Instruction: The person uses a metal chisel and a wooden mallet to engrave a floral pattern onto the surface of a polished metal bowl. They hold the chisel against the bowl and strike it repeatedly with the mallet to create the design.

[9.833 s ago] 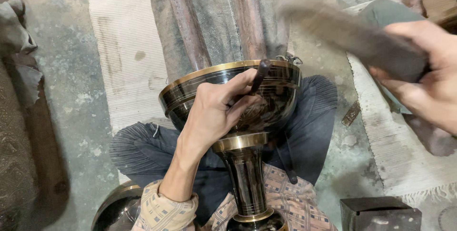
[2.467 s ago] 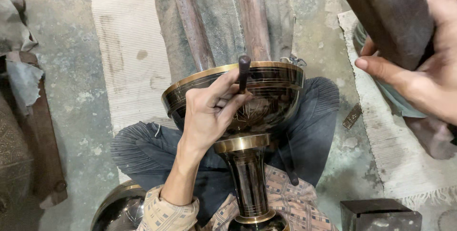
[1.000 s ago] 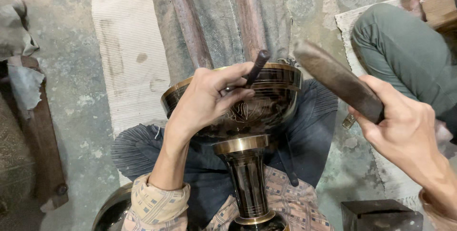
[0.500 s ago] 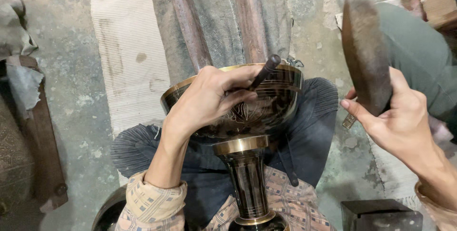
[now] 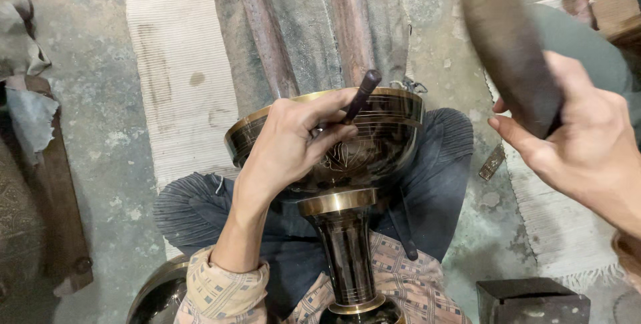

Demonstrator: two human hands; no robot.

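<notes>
The left hand is pinching a thin dark chisel between thumb and fingers, its tip pressing on the side of the black bowl with a brass rim. This bowl is lying tilted in the person's lap, on a dark stem between the knees. The right hand is closing its fingers around a blurred dark mallet, raised to the right of the bowl and well apart from the chisel.

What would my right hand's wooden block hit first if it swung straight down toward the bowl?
Probably the top of the dark punch that the left hand holds against the black brass-rimmed bowl; depth is unclear, and the right hand holds the blurred block raised.
</notes>
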